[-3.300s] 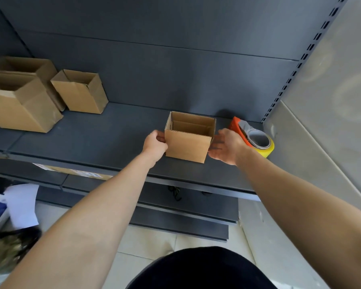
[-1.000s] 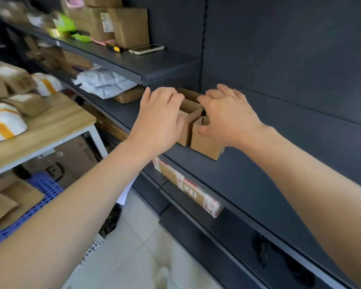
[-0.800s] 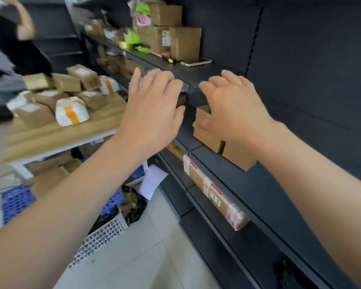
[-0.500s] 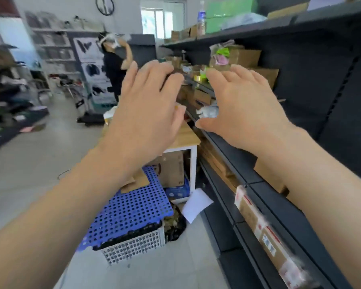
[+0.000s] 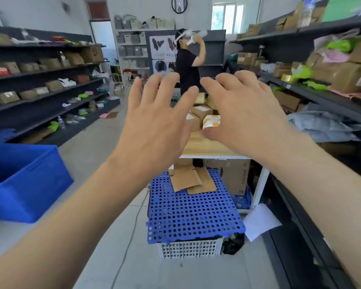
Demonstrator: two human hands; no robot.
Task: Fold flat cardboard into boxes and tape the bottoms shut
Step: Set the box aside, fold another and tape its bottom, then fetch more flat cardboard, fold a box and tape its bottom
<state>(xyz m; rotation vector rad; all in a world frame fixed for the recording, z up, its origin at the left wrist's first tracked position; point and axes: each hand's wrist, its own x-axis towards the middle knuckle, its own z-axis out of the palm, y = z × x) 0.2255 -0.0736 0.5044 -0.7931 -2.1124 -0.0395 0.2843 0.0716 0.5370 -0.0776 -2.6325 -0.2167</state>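
Our left grip and right grip are released, fingers spread, holding nothing; we judge them free for the next blank. The cardboard lies flat on the crate by the tabletop, kept handy.

Bright window daylight, motion-blurred shelves, wide-angle bending at edges

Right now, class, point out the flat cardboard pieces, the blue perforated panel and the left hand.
flat cardboard pieces (image 5: 187, 180): head view, middle of the top sheet.
blue perforated panel (image 5: 196, 213): head view, bare centre.
left hand (image 5: 154, 124): head view, back of the hand.
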